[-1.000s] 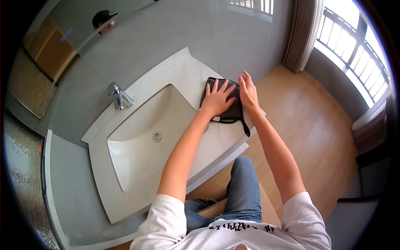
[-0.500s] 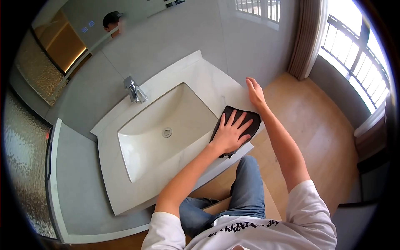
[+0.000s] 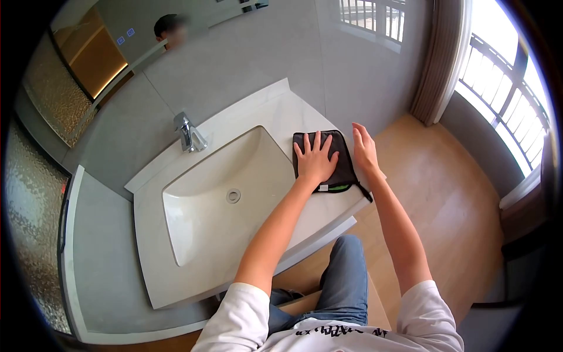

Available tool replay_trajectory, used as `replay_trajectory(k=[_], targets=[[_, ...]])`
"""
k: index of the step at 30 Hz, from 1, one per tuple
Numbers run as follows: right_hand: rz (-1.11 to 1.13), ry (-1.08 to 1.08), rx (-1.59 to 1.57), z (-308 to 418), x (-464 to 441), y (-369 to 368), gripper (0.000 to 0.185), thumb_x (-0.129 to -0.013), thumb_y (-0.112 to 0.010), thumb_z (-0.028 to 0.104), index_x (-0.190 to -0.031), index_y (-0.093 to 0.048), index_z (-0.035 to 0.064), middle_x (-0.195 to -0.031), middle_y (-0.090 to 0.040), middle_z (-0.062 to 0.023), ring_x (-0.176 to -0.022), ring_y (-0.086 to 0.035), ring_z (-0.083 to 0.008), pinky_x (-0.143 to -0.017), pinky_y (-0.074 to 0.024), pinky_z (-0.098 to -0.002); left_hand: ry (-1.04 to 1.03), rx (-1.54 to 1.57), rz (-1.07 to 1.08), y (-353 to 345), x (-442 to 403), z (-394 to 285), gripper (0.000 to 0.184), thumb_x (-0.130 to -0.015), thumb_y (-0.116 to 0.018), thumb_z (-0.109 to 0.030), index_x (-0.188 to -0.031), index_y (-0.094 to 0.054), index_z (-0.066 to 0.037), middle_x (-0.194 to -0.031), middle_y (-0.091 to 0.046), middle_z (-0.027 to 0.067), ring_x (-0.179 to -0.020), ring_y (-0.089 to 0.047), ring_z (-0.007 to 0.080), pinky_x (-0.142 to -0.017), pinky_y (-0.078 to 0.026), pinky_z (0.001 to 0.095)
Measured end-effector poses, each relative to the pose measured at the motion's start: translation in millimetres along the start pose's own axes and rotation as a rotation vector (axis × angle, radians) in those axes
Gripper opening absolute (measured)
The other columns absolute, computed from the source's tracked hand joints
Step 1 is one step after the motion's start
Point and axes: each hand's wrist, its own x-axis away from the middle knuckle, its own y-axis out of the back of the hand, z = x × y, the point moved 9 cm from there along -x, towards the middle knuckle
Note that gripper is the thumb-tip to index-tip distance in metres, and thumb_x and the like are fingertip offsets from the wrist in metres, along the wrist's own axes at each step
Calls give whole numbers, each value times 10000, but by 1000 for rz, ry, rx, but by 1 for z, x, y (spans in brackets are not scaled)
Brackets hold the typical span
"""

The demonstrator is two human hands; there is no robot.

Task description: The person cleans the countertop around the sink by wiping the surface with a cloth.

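I have the left hand (image 3: 317,162) laid palm down on a dark, roughly square, soft zip-style pouch (image 3: 345,167), its fingers straight and fanned apart, pressing over the top rather than gripping it. The pouch lies flat on the right-hand end of a white, marble-look countertop (image 3: 311,217), just beside the sunken white rectangular basin (image 3: 199,205). Along the pouch's near edge I can make out a small white tag (image 3: 323,188) and a narrow strip of bright green (image 3: 337,188), and a black loop strap (image 3: 365,192) trails from its near right corner toward the counter's edge. The right hand (image 3: 365,154) is on the far side of the pouch from the basin, near the counter's outer edge, turned on its side with fingers extended and holding nothing; whether it touches the counter I cannot tell. Beyond the basin I see a chrome single-lever faucet (image 3: 190,134), well apart from both hands, and to the right a pale wood-look floor (image 3: 422,193).
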Motion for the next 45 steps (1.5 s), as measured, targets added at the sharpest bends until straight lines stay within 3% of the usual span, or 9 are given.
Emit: replay_trajectory(k=[12,17,23,29,32,40,45], targets=[[-33,39,-162,12,-3,5,425,-981,-445,274,-1312,-513,15,-1303,-568,-216,-1223,-535,-337,-1023,-406,-386,201,-38,-113,-16,-67,1,614,-939,-413,-461,-1469,-394,-151,-1551,-286,171,-1420,-196,474,-1113,-115,663],[-38,-39,-234,2,-4,9,413,-978,-431,238,-1309,-512,5,-1291,-575,-225,-1219,-541,-328,-1026,-403,-379,92,-46,-63,-17,-44,-22,625,-949,-411,-477,-1488,-350,-166,-1566,-265,144,-1436,-179,445,-1120,-113,661],[69,-249,-455,-28,-10,9,549,-947,-410,419,-1382,-470,89,-1345,-539,-173,-1300,-455,-295,-1027,-368,-392,-109,-14,-33,-3,38,-67,612,-949,-446,-473,-1479,-369,-178,-1559,-273,145,-1428,-208,438,-1116,-142,661],[193,7,-145,-12,-8,-9,466,-962,-433,299,-1321,-515,13,-1317,-560,-221,-1291,-481,-299,-1058,-358,-376,-257,-32,-9,22,120,-81,642,-928,-522,-461,-1486,-361,-187,-1559,-268,145,-1420,-229,427,-1108,-180,661],[194,46,-20,0,-4,-10,412,-965,-446,271,-1278,-543,22,-1265,-589,-216,-1245,-504,-343,-1038,-382,-402,-296,29,-43,28,141,-72,657,-923,-532,-477,-1485,-364,-181,-1552,-281,149,-1406,-253,438,-1104,-202,651],[110,58,101,-1,-1,-5,356,-967,-442,261,-1219,-586,55,-1213,-614,-188,-1185,-526,-361,-1014,-398,-418,-211,78,-90,26,106,-42,612,-929,-505,-495,-1447,-434,-176,-1536,-313,153,-1411,-253,420,-1120,-214,611],[97,89,148,-4,-3,-5,355,-963,-443,258,-1209,-590,48,-1215,-614,-178,-1185,-524,-359,-1009,-401,-420,-54,68,-96,19,62,-2,603,-937,-497,-488,-1453,-424,-184,-1547,-298,148,-1425,-224,424,-1141,-175,595]])
